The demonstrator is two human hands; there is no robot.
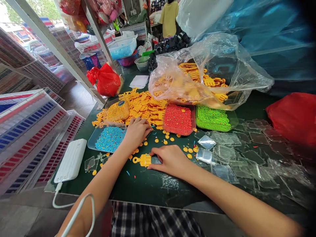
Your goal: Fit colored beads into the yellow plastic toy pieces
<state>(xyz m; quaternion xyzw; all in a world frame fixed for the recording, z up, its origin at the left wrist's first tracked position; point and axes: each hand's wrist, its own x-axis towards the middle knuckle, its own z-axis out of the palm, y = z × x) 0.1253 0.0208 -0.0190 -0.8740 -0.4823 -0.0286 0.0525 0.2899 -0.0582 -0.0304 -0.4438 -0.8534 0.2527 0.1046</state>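
My right hand pinches the right edge of a flat yellow plastic piece between thumb and index finger. The piece has a ring at its left end and lies on or just above the table. My left hand is over the front of a heap of similar yellow pieces, to the right of a tray of blue beads. Its fingers curl down and away, so the fingertips are hidden, as is anything in them. Small yellow discs lie scattered between and beyond my hands.
Behind my hands stand trays of red beads, green beads and yellow beads. A clear bag holds more yellow pieces. Clear plastic squares cover the right side. A white power bank with a cable lies left. A person is far back.
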